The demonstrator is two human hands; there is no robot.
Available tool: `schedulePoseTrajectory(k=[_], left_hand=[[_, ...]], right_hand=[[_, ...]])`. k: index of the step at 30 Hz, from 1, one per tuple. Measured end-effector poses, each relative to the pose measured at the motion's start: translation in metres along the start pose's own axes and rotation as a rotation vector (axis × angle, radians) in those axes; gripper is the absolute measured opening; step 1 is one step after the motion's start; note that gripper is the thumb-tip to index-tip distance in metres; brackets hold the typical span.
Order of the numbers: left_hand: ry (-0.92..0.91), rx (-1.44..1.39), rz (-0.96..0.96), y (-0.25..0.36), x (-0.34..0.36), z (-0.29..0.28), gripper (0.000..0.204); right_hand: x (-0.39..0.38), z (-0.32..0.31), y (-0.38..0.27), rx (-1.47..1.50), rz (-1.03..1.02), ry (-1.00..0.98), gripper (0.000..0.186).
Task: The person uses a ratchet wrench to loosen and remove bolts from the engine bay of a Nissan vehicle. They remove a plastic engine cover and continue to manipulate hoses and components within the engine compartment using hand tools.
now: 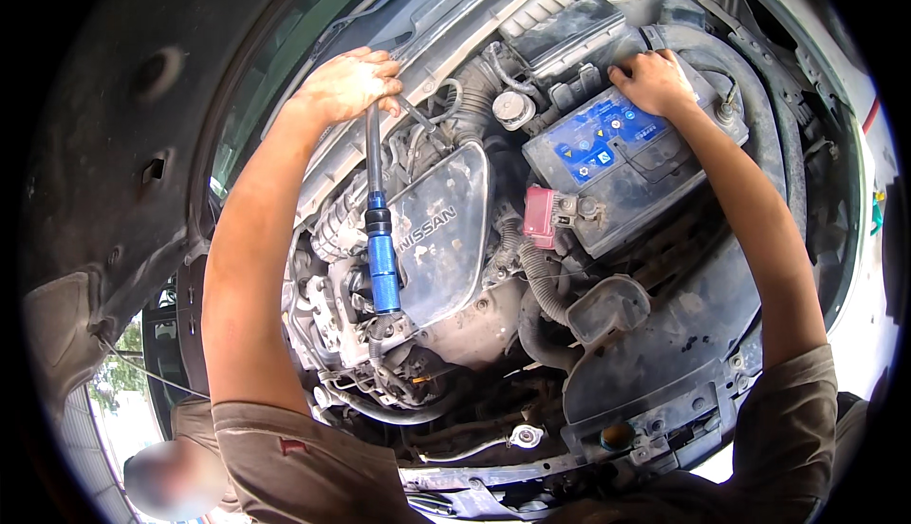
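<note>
My left hand (346, 85) is up at the back of the engine bay, its fingers wrapped round the top of a tool with a black tube (374, 159). A blue metal cylinder (383, 272) forms the tube's lower end, hanging over the left side of the engine. A thin dark rod (416, 113) slants from beneath the same hand towards the engine; the hand hides where it joins. On the right, my right hand (653, 84) rests on the far edge of the car battery (617, 168), which has a blue label. Its fingers are apart, lightly bent, holding nothing.
A dark engine cover (441, 239) lies between the tube and battery. A red terminal cover (540, 217) sits at the battery's near corner. Behind are a reservoir cap (513, 110) and black box (560, 35). The raised hood (114, 144) borders the left; a blurred person (180, 477) is lower left.
</note>
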State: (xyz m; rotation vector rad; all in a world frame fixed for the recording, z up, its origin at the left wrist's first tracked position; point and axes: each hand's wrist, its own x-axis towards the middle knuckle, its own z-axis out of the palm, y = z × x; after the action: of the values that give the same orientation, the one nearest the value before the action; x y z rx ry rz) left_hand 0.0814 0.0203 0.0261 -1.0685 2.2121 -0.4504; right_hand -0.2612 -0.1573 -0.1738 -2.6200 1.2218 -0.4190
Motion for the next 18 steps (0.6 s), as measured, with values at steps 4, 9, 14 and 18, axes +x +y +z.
schedulePoseTrajectory(k=[4, 9, 14, 18], left_hand=[[-0.215, -0.309, -0.414, 0.013, 0.009, -0.009, 0.032], [-0.309, -0.389, -0.856, 0.018, 0.065, -0.029, 0.043], [-0.443, -0.695, -1.081, 0.012, 0.073, -0.042, 0.054], [-0.188, -0.479, -0.957, 0.003, 0.045, 0.005, 0.06]], right_hand=[[0.001, 0.001, 0.001, -0.008, 0.011, -0.004, 0.05], [0.001, 0.011, 0.012, -0.029, -0.05, 0.121, 0.048], [0.001, 0.001, -0.004, -0.002, -0.011, -0.021, 0.048], [0.0, -0.001, 0.003, -0.012, 0.01, -0.02, 0.05]])
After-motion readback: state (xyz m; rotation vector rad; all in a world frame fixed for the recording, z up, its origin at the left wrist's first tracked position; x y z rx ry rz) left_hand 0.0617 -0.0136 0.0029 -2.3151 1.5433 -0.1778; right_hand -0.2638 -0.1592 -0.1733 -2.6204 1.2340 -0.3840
